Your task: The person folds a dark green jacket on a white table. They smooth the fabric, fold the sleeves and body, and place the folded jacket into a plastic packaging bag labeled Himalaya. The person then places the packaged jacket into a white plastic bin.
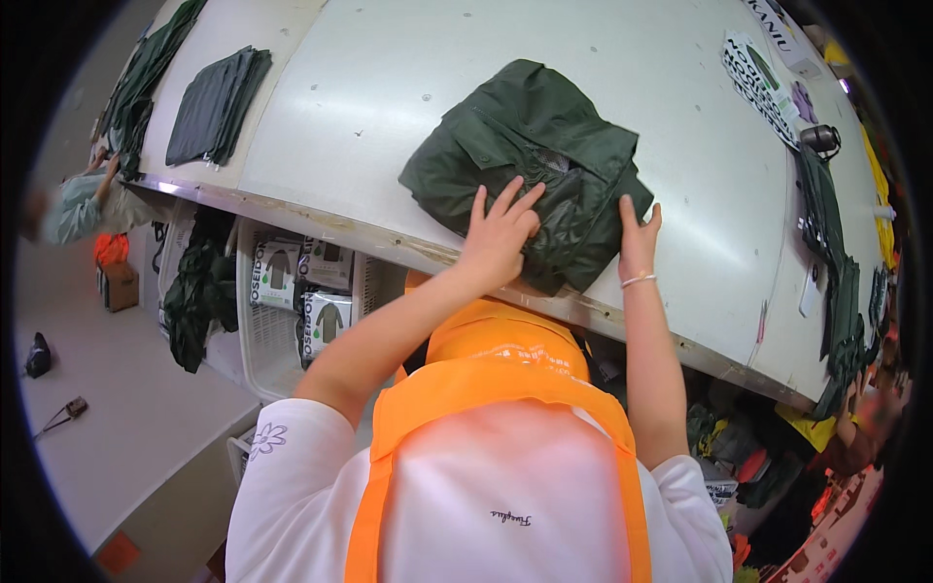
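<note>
Clock refs: 12 = top of the view.

Dark green garment [544, 117] bundled on the surface [340, 117], lower tip reaching the near edge. Left hand [498, 233] lies palm down on its lower part, fingers fanned wide, fingertips pressed on the cloth; garment middle at 1 o'clock from it. Right hand [638, 238] touches the right-hand edge, thumb and fingers extended in a V; garment middle at 10 o'clock from there. Can't tell if any fabric is pinched on that side. Thin pale bracelet [639, 280] on the right wrist.

Garment: smooth woven-looking cloth, slight sheen, rough polygon outline, broad flat panels up top, crumpled with fine creases between the hands. Small greyish mesh-like patch [553, 161] shows near the middle.

Surface: pale, satin, scuffed with small dark marks; near edge strip brown and worn.

From the garment: neat flat stack of dark folded garments [219, 107] at 9 o'clock; white perforated plastic basket [255, 335] with flat packages [328, 325] at 8, below surface level; black, rounded object [821, 139] at 3.

Wearer: orange apron [505, 374], white shirt [530, 466].
</note>
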`<control>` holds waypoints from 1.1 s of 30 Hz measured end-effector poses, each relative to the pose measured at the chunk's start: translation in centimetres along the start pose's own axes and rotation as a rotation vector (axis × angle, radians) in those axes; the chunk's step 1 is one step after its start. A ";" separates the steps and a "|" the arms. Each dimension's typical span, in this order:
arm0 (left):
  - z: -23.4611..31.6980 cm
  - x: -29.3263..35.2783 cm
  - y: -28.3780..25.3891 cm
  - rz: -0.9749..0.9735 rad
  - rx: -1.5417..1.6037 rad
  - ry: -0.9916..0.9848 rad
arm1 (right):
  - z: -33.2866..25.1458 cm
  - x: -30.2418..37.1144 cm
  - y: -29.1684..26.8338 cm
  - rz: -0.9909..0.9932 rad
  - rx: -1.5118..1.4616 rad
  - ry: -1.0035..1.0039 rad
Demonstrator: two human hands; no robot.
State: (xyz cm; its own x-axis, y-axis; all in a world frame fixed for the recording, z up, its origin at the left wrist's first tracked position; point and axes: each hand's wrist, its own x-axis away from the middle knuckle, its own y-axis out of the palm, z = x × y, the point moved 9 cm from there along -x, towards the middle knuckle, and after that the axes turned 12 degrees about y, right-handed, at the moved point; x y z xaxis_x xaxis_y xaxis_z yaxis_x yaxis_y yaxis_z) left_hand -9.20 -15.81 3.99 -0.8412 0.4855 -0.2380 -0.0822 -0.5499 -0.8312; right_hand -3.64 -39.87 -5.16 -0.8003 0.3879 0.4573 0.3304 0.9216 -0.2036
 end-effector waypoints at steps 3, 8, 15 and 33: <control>1.1 -0.7 0.2 0.102 0.160 -0.092 | -0.9 1.1 -0.7 -0.164 0.002 0.253; -1.7 -0.9 -3.2 0.472 0.667 -0.242 | -1.2 -0.5 -2.4 -0.246 0.080 0.122; -16.1 6.1 -17.4 1.184 1.074 -0.552 | -3.5 -6.6 -19.2 -0.005 0.254 0.059; -27.2 16.9 -9.4 0.850 1.592 -0.967 | -1.7 12.0 8.0 -0.152 1.197 -0.652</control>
State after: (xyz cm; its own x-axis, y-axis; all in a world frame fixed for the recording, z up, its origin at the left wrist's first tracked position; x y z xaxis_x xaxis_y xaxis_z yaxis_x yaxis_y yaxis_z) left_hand -8.14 16.02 -5.87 -0.8180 -0.3080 0.4859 0.5558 -0.6407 0.5296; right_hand -9.71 -27.87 0.19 -0.9875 -0.0978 0.1238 -0.1449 0.2517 -0.9569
